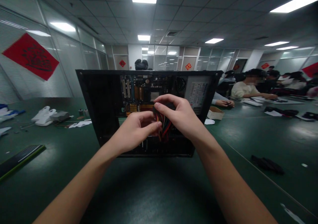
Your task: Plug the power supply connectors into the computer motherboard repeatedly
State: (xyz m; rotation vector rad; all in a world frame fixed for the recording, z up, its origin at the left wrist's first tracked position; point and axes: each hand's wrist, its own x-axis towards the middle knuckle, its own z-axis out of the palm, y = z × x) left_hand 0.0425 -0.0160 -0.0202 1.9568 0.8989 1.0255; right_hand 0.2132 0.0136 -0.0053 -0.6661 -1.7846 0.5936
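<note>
An open black computer case (99, 95) stands upright on the green table, its inside facing me. Within it I see a motherboard (139, 93), a fan (181, 86) at the upper right and a grey power supply (198, 93) beside that. A bundle of coloured power cables (165, 128) hangs in front of the board. My left hand (136, 129) pinches the cables from the left, thumb and fingers closed. Against the top of the same bundle, my right hand (177, 113) is closed, thumb and forefinger together. The cable ends between my fingers are hidden.
White plastic bags (44, 114) and a grey box (59, 116) lie on the left, with a black-green strip-like object (20, 159) nearer. At right are a cardboard box (215, 113), a black cloth-like item (267, 164) and seated people (248, 88).
</note>
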